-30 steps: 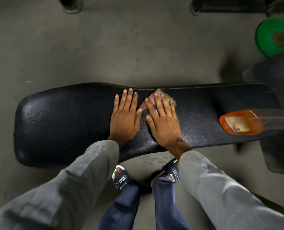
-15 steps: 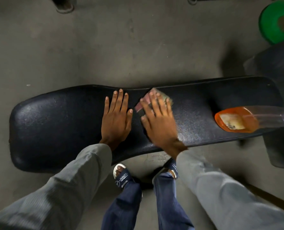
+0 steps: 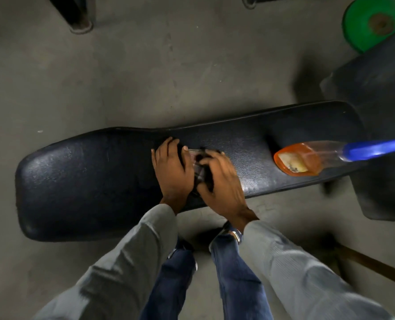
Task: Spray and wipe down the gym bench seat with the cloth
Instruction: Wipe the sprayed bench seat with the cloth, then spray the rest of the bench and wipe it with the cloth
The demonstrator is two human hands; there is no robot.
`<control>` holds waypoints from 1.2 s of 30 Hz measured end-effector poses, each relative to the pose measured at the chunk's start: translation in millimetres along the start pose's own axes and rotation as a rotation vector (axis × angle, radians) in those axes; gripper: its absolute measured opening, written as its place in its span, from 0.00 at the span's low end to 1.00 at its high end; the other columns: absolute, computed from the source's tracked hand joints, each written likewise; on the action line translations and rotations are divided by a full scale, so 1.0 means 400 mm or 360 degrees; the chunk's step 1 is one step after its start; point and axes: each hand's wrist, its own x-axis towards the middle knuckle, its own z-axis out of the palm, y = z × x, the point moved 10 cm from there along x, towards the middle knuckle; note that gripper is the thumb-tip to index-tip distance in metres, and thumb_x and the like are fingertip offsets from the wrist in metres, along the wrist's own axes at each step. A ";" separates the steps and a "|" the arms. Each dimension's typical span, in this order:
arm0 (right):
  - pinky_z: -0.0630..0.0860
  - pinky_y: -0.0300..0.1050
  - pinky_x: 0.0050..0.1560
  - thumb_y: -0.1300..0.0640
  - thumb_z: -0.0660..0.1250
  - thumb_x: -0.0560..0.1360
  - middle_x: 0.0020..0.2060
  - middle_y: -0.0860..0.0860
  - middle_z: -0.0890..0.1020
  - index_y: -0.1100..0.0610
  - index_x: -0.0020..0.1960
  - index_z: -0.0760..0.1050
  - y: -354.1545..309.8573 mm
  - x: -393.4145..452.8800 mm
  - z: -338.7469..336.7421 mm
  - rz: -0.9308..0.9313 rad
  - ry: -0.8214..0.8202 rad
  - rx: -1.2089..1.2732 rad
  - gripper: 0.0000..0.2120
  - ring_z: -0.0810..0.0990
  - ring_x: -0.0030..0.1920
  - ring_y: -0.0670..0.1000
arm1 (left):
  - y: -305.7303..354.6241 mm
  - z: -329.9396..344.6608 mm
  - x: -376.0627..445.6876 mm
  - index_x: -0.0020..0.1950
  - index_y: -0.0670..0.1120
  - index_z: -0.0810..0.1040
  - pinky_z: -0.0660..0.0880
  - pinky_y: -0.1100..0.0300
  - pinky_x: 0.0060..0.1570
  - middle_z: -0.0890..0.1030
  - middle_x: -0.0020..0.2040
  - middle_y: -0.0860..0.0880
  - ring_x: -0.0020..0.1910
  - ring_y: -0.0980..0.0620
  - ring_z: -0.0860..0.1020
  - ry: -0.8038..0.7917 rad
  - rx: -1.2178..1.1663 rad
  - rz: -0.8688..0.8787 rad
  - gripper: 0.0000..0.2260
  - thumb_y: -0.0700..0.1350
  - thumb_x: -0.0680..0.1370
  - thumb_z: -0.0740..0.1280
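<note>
The long black padded bench seat [image 3: 88, 176] runs across the middle of the view. My left hand [image 3: 172, 172] and my right hand [image 3: 222, 183] meet at its centre, fingers curled around a small dark cloth [image 3: 199, 166] bunched between them; most of the cloth is hidden by the fingers. A clear spray bottle [image 3: 307, 161] with orange liquid and a blue head lies on its side at the seat's right end, well apart from my hands.
A grey concrete floor surrounds the bench. A green weight plate [image 3: 374, 21] sits at the top right, with another black pad [image 3: 381, 125] below it. A dark post base [image 3: 78, 17] stands at the top left. My legs and sandalled feet are under the seat's near edge.
Both hands were lying flat on the seat, the right one over the cloth. They have curled and closed together, gathering the cloth between them. The view has shifted slightly.
</note>
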 end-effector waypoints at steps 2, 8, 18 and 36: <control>0.77 0.57 0.67 0.52 0.66 0.75 0.63 0.51 0.78 0.53 0.62 0.76 0.037 -0.053 -0.081 0.0244 0.0169 0.0121 0.16 0.76 0.65 0.53 | 0.059 -0.015 -0.024 0.62 0.43 0.81 0.75 0.39 0.64 0.82 0.59 0.42 0.59 0.40 0.79 -0.0020 -0.0072 0.0013 0.14 0.49 0.84 0.62; 0.82 0.57 0.52 0.48 0.65 0.76 0.52 0.48 0.81 0.52 0.57 0.77 0.127 -0.217 -0.289 0.0703 0.0450 0.0342 0.12 0.83 0.50 0.52 | 0.263 0.018 -0.121 0.51 0.45 0.80 0.77 0.49 0.55 0.84 0.48 0.45 0.48 0.43 0.81 -0.0428 -0.0161 0.0173 0.09 0.48 0.84 0.63; 0.82 0.57 0.53 0.52 0.74 0.77 0.50 0.43 0.79 0.49 0.57 0.73 0.180 -0.349 -0.636 0.1038 0.1055 0.0369 0.13 0.81 0.51 0.52 | 0.646 0.076 -0.199 0.62 0.44 0.79 0.79 0.44 0.54 0.82 0.59 0.40 0.57 0.36 0.81 -0.0832 -0.0034 0.0427 0.13 0.40 0.78 0.67; 0.78 0.51 0.65 0.50 0.67 0.85 0.67 0.54 0.72 0.62 0.81 0.63 0.094 -0.159 -0.689 0.0593 0.0690 0.0467 0.29 0.78 0.64 0.51 | 0.696 0.111 -0.224 0.66 0.47 0.77 0.77 0.48 0.59 0.82 0.63 0.41 0.62 0.37 0.81 -0.1120 -0.0061 0.0278 0.21 0.60 0.86 0.54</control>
